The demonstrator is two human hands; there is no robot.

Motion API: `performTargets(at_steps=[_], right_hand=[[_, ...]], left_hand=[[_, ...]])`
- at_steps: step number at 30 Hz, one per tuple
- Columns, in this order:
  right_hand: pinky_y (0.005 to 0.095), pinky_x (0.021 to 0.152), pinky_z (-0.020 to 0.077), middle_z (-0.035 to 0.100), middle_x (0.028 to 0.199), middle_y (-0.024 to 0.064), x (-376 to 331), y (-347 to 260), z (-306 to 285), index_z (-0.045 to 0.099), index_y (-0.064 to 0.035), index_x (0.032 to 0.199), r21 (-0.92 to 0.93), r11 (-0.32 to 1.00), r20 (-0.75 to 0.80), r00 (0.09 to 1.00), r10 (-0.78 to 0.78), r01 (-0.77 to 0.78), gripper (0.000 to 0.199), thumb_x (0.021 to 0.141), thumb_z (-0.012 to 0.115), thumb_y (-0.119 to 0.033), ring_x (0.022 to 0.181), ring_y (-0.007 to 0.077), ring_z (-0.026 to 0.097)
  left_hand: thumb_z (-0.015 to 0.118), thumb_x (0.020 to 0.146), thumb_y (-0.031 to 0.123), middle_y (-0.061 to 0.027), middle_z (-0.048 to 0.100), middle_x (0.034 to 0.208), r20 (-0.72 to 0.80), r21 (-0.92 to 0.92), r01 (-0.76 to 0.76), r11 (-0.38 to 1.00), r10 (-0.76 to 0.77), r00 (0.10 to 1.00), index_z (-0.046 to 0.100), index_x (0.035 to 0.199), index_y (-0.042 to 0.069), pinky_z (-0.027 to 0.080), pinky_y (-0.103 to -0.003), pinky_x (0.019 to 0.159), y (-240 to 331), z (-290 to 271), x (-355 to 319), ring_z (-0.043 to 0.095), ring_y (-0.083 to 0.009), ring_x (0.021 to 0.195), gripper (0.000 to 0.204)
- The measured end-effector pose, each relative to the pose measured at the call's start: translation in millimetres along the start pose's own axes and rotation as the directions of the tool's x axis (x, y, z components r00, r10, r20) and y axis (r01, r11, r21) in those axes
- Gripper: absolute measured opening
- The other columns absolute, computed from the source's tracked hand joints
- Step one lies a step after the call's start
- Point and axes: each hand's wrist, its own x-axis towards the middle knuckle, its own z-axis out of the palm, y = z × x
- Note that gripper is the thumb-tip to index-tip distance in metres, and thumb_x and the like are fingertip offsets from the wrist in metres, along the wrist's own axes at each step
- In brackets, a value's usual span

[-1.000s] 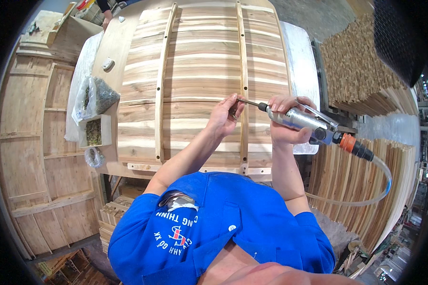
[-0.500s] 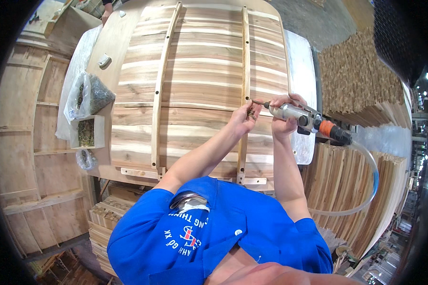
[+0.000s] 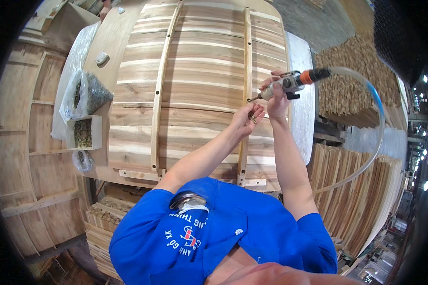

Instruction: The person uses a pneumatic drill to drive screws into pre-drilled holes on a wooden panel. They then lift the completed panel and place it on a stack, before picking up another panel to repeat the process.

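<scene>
Gripping air driver [image 3: 283,86] w/ R hand [image 3: 276,99], closed round its body. Pointing bit [image 3: 255,98] at hole in R batten [image 3: 248,61], atop wood panel [image 3: 209,71]; can't tell if touching. Cupping brassy fasteners [image 3: 253,118] in part-curled L hand [image 3: 245,119], just below bit, partly hiding batten. Looping hose [image 3: 379,109] out R, past stacked strips [image 3: 354,178]. L of panel: clear bag [image 3: 97,95], open white box [image 3: 97,133].

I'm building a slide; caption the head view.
Right hand holds a power driver at a wooden batten; left hand holds metal pieces.
</scene>
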Motion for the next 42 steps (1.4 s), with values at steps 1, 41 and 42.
performTargets(at_steps=[1,41,42], right_hand=[[0.0269,0.057,0.0459,0.055,0.07,0.0064,2.0,1.6,1.0,0.045,0.0001,0.101,-0.008,1.0,0.012,1.0,0.006,-0.006,0.042,0.078,0.067,-0.026,0.06,0.0137,0.055],[0.0395,0.063,0.0456,0.05,0.071,0.0118,-99.7,-134.9,16.0,0.037,-0.0028,0.111,0.447,0.835,0.091,0.912,-0.4,0.321,0.063,0.078,0.053,-0.054,0.065,0.0217,0.051],[0.0394,0.063,0.0453,0.051,0.071,0.0115,-102.6,-135.3,15.5,0.037,-0.0032,0.111,0.458,0.829,0.094,0.91,-0.404,0.32,0.063,0.078,0.053,-0.054,0.065,0.0214,0.051]], left_hand=[[0.047,0.091,0.008,-0.0132,0.06,0.094,0.045,0.033,0.021,0.999,-0.022,0.999,0.051,0.097,-0.003,0.051,-0.036,0.088,-0.1,-5.1,-3.4,0.06,-0.0242,0.093,0.014],[0.059,0.087,0.012,-0.0028,0.063,0.082,0.17,0.606,-0.391,0.693,0.368,0.914,0.06,0.1,0.007,0.049,-0.023,0.067,15.6,-26.8,-178.3,0.062,-0.0125,0.076,0.015],[0.059,0.087,0.012,-0.0032,0.064,0.082,0.167,0.614,-0.401,0.68,0.384,0.908,0.06,0.1,0.007,0.049,-0.022,0.067,12.7,-24.9,-180.6,0.062,-0.0129,0.077,0.014]])
